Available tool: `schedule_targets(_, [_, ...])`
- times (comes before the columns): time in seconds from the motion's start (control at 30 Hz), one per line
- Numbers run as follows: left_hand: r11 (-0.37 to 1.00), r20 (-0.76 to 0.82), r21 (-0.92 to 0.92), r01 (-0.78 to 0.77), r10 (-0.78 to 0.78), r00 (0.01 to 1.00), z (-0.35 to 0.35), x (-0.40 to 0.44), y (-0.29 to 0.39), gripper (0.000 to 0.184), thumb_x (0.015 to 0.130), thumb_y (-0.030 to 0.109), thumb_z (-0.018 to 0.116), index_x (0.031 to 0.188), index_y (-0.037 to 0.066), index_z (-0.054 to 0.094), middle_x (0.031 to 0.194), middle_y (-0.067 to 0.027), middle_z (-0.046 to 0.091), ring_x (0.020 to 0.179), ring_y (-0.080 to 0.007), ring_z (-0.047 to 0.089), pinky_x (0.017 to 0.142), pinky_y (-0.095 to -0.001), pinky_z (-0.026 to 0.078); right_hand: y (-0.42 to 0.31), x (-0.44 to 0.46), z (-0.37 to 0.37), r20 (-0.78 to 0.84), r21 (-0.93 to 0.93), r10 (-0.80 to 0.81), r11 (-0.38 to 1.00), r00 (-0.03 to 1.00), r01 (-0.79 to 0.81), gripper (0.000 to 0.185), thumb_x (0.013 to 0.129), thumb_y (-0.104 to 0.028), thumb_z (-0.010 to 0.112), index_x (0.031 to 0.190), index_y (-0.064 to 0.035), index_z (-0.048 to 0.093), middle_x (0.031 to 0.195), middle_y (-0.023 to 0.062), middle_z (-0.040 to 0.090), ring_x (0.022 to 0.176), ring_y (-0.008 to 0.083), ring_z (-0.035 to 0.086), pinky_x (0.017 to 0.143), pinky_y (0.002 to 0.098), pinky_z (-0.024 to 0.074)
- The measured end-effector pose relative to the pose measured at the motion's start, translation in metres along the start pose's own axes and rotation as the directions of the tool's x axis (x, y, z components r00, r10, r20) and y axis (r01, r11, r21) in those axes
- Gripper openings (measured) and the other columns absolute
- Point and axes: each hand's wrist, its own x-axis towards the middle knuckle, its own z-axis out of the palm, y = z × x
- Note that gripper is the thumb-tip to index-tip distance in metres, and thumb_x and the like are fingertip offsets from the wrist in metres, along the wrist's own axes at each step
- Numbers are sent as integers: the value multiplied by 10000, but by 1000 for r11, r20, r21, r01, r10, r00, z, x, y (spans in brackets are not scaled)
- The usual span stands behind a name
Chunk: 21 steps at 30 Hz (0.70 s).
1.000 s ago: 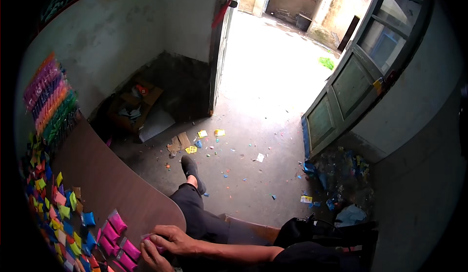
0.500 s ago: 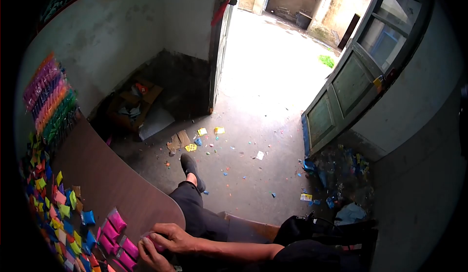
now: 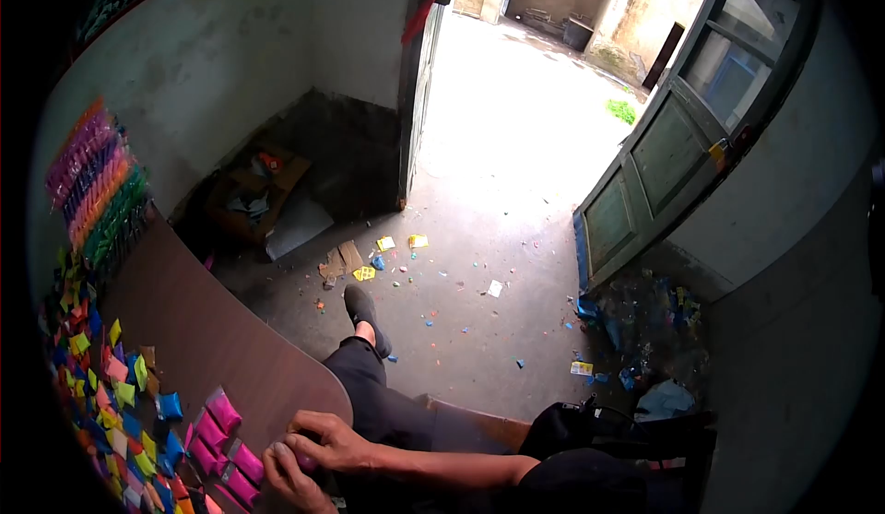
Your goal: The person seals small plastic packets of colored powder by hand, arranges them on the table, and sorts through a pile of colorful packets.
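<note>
Both of my hands meet at the table's near edge, at the bottom of the view. My right hand [image 3: 327, 442] reaches in from the right with bent fingers pinching a pink packet [image 3: 305, 461], mostly covered by the fingers. My left hand [image 3: 293, 483] lies just below, its fingers closed around the same packet from the other side. Close to the left of the hands, several shiny pink packets [image 3: 223, 413] lie in rows on the brown table [image 3: 221, 330].
A heap of small multicoloured packets [image 3: 120, 394] covers the table's left side, with long bundles of coloured packets [image 3: 97, 182] behind. A cardboard box [image 3: 249, 200] stands by the wall. Scraps litter the floor [image 3: 461, 330]. The door [image 3: 654, 164] stands open to a bright yard.
The view has shifted slightly. My hands stay together at the pink packet, with the right fingers bent a little differently and the packet less exposed.
</note>
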Motion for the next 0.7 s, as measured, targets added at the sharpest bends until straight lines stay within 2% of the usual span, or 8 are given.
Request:
schedule_targets(0.07, [1000, -1, -3, 26, -26, 1000, 3, -2, 18, 325, 1045, 289, 594, 1071, -27, 663, 936, -97, 670, 808, -193, 603, 677, -302, 505, 2, -1, 0, 8, 9, -63, 998, 998, 63, 191, 1008, -161, 608, 1003, 29, 620, 920, 155, 639, 860, 272, 661, 751, 353, 512])
schedule_targets(0.2, [996, 46, 87, -11, 7, 999, -4, 4, 0, 325, 1048, 293, 590, 1068, -25, 657, 930, -100, 660, 810, -192, 598, 687, -303, 506, 3, -3, 1, 23, -29, -36, 999, 999, 36, 194, 1007, -167, 609, 1006, 27, 617, 922, 159, 637, 857, 284, 661, 747, 356, 513])
schedule_targets(0.3, [995, 44, 97, 33, -38, 998, -5, 4, -7, 328, 1049, 299, 590, 1067, -21, 655, 926, -98, 651, 812, -191, 594, 692, -305, 506, -2, -3, 4, 5, -86, -59, 994, 998, 60, 202, 1007, -178, 609, 1012, 24, 619, 919, 164, 634, 849, 294, 660, 737, 363, 514])
schedule_targets(0.5, [999, 25, 15, 37, -37, 999, -5, 2, -7, 339, 1047, 325, 596, 1072, -7, 658, 938, -101, 665, 828, -194, 609, 693, -299, 509, 3, -1, 7, -6, -153, -70, 986, 998, 68, 213, 1014, -187, 599, 1014, 25, 622, 875, 174, 617, 804, 308, 648, 697, 374, 500])
schedule_targets(0.57, [993, 32, -21, 117, -116, 993, -2, 0, -8, 361, 1047, 336, 597, 1110, -13, 661, 1009, -117, 675, 885, -207, 625, 725, -307, 522, 7, -1, 6, -56, -69, -16, 998, 998, 13, 202, 1015, -170, 595, 991, 28, 624, 851, 174, 605, 774, 308, 635, 681, 380, 491])
schedule_targets(0.6, [996, 144, 22, 86, -88, 986, -9, 2, -17, 422, 1047, 362, 593, 1170, -37, 652, 1090, -132, 669, 950, -215, 627, 758, -319, 529, 3, 0, 5, -69, -78, -15, 997, 997, 10, 192, 1016, -157, 593, 974, 28, 626, 834, 174, 596, 759, 304, 627, 675, 383, 488])
schedule_targets(0.63, [996, 145, 22, 86, -88, 985, -12, 7, -23, 422, 1047, 362, 593, 1170, -37, 652, 1090, -132, 669, 950, -215, 627, 758, -319, 529, 3, 0, 5, -70, -78, -15, 997, 997, 9, 192, 1016, -157, 593, 974, 28, 626, 834, 174, 596, 759, 304, 627, 675, 383, 488])
schedule_targets(0.7, [996, 215, -82, -44, 61, 975, -13, 16, -35, 327, 1055, 279, 592, 1176, -18, 657, 1097, -135, 683, 978, -207, 618, 872, -328, 504, 4, 0, 7, -96, -58, -37, 998, 995, 32, 186, 1013, -154, 599, 973, 26, 623, 820, 173, 589, 752, 309, 626, 669, 386, 487])
